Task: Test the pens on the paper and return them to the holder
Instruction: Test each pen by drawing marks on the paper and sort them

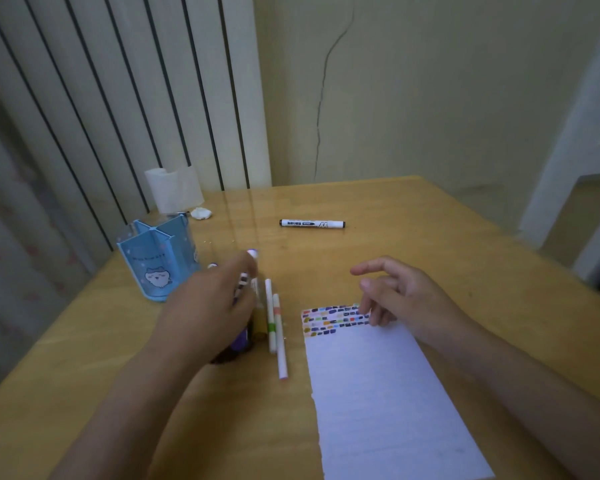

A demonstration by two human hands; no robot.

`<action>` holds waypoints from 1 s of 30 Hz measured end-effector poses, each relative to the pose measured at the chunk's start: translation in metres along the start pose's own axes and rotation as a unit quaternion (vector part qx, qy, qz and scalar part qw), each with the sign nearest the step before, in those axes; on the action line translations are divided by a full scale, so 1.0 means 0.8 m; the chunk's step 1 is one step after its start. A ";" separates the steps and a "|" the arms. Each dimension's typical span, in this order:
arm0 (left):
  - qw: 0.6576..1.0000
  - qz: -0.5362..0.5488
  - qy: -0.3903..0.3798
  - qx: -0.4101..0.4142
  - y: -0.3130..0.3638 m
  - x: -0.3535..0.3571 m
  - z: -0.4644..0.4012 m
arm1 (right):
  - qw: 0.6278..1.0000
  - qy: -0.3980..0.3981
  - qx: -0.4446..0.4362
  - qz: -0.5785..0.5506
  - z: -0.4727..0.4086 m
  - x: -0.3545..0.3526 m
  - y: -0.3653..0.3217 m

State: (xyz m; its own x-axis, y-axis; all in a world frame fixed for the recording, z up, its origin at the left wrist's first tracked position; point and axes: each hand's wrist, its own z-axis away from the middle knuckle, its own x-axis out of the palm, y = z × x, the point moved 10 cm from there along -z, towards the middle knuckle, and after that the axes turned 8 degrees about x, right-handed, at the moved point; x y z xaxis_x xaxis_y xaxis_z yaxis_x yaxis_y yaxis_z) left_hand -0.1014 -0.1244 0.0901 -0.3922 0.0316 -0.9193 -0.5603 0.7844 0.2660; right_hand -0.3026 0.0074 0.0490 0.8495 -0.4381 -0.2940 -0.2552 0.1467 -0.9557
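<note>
Left hand [210, 306]: fingers curled around a bunch of pens [246, 289], gripped just left of the paper [381, 386]; the bunch is blurred and the number of pens cannot be told. Purple caps show above the knuckles, dark and purple barrels below the palm.

Right hand [395, 292]: holds nothing, fingers loosely spread, hovering over the top right corner of the paper; whether the fingertips touch the sheet cannot be told.

Paper: white lined sheet lying flat on the table [430, 216], with rows of small coloured test marks [333, 318] across its top edge.

Two white pens [277, 327] lie side by side between the paper and the left hand, roughly parallel to the paper's left edge.

Holder [155, 258]: blue, divided into compartments, upright, well to the left of the paper and beyond the left hand.

Black marker [311, 223]: lies alone, well beyond the paper's top edge.

Tissue roll [174, 190] and a crumpled tissue [201, 213] stand farther off, behind the holder.
</note>
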 end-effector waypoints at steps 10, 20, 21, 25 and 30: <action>0.992 -0.105 -0.011 -0.064 -0.033 0.014 -0.001 | 0.999 -0.009 -0.009 0.041 0.001 0.009 0.006; 0.986 -0.159 0.040 -0.018 -0.021 0.013 -0.002 | 0.999 -0.011 -0.011 0.047 0.000 0.009 0.011; 0.987 -0.154 0.040 -0.012 -0.017 0.014 -0.002 | 0.999 -0.011 -0.012 0.048 -0.001 0.009 0.011; 0.993 -0.104 0.036 0.051 0.004 0.022 -0.003 | 0.998 -0.005 -0.016 0.056 0.000 0.007 0.011; 0.988 -0.063 -0.018 0.137 0.034 0.048 0.001 | 0.994 0.034 -0.048 0.097 0.002 -0.004 -0.002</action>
State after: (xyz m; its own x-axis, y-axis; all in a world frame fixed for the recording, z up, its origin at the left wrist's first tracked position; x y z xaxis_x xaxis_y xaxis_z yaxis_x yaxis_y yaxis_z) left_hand -0.1311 -0.1014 0.0620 -0.3037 -0.0582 -0.9510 -0.3820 0.9218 0.0656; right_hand -0.3045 0.0098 0.0515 0.7482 -0.4686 -0.4696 -0.4561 0.1508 -0.8771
